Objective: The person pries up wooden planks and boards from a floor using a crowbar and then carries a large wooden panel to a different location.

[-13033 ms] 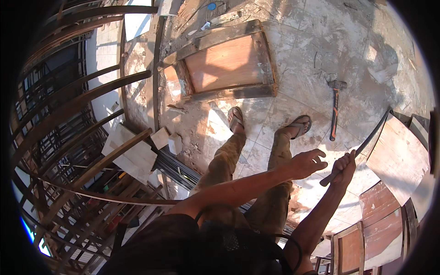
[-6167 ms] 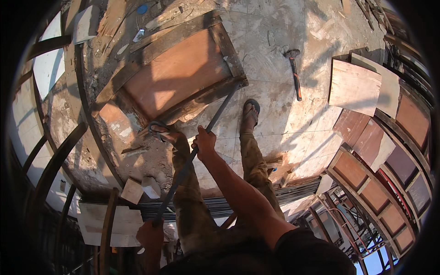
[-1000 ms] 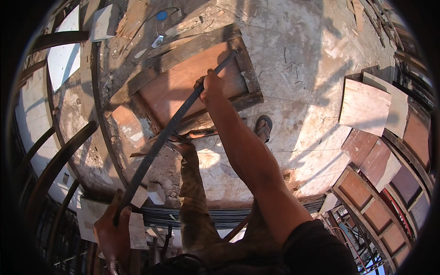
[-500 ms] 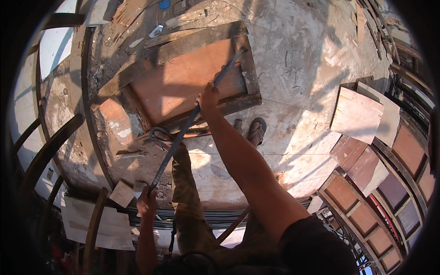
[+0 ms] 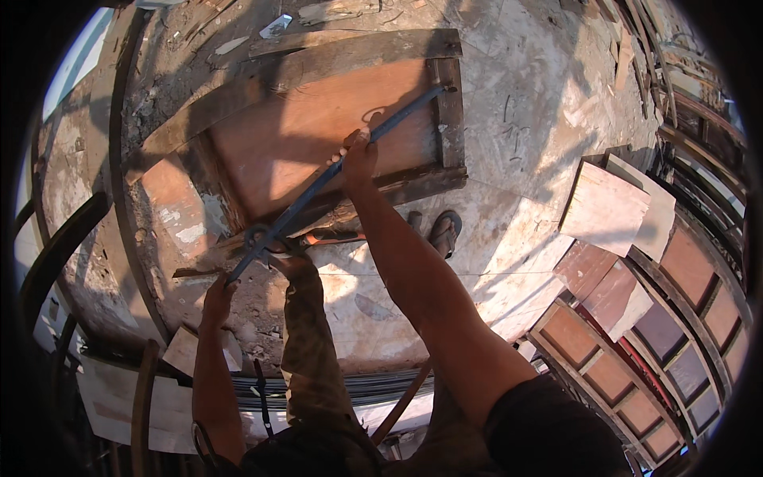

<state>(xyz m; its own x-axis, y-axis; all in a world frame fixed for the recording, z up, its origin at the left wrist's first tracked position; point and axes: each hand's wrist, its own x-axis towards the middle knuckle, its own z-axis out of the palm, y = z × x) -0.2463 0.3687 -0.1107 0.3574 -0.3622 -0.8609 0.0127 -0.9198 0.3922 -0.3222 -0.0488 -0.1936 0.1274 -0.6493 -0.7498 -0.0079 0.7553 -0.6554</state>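
Note:
A long bluish-grey pry bar slants across a wooden-framed panel with an orange-brown plywood face. Its far tip meets the frame's right end board. My left hand is closed round the bar's near end, beside my left foot. Farther up, my right hand wraps round the shaft, over the panel's near half. My sandalled left foot is at the near edge of the panel, partly hidden by the bar. My right foot stands on the floor to its right.
An orange and dark handle-like piece lies along the panel's near edge. Framed panels and loose boards are piled at right. Curved-looking timbers stand at left. Wood scraps and debris litter the dusty floor.
My left hand has risen and moved left with the bar's near end, so the bar lies at a flatter slant. Its far tip has shifted right to the end board. The view has shifted slightly.

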